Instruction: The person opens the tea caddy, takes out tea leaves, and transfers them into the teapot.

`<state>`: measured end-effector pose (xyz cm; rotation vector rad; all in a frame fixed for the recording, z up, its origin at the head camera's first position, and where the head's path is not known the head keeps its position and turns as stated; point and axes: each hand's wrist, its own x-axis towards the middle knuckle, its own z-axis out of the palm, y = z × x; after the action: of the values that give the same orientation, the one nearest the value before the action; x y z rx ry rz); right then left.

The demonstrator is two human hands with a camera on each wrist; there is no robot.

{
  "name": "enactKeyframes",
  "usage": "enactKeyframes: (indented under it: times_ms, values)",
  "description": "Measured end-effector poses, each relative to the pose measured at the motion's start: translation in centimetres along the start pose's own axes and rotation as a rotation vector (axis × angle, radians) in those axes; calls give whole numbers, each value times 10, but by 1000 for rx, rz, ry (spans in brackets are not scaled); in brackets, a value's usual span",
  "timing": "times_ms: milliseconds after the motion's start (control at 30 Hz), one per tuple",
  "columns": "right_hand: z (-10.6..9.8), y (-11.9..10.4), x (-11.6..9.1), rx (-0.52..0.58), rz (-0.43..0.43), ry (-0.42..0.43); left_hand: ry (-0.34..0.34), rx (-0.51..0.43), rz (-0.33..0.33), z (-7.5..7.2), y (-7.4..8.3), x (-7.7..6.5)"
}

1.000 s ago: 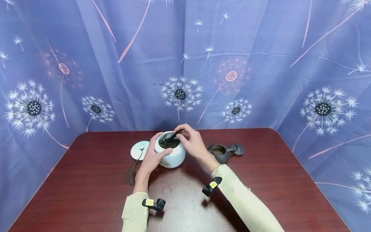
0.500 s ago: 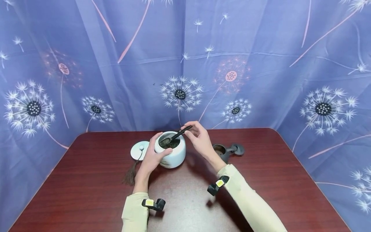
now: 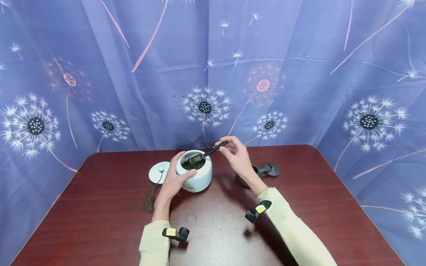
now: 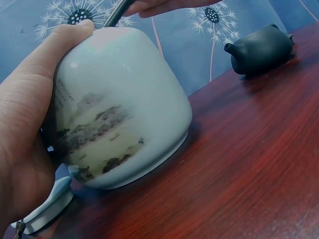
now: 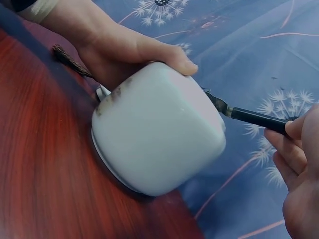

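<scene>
My left hand (image 3: 173, 180) grips a white ceramic jar (image 3: 201, 181) by its left side, thumb over the near rim. Brown landscape painting shows on the jar wall in the left wrist view. Inside lie dark leaves (image 3: 189, 166) that look like loose tea. Between thumb and fingers, my right hand (image 3: 241, 159) pinches the black handle of a tea scoop (image 3: 216, 149). The scoop's bowl sits over the jar mouth, with dark leaves on it. In the right wrist view, the tea scoop (image 5: 259, 120) slants up to the jar's rim.
The jar's white lid (image 3: 155, 173) lies left of the jar, a brown tassel (image 3: 148, 199) trailing from it. A dark teapot (image 4: 261, 51) stands to the right, partly behind my right wrist in the head view. Beside it rests a small dark lid (image 3: 273, 170).
My right hand has drawn back up and to the right, lifting the scoop from deep in the jar to its mouth. The left hand keeps its grip on the jar.
</scene>
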<state>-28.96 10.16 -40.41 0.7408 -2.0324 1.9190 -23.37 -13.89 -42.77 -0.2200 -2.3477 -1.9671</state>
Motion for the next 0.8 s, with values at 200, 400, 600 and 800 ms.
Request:
enactKeyframes:
  times_ms: [200, 400, 600, 800]
  values:
    - [-11, -6, -1, 41, -7, 28, -3, -1, 6, -1, -1, 1]
    - [-21, -10, -2, 107, -1, 50, 5, -2, -2, 0, 0, -1]
    - [-38, -14, -3, 122, -16, 57, 5, -5, -15, -1, 2, -3]
    - [-57, -14, -5, 123, -28, 105, -2, 4, -6, -1, 2, -2]
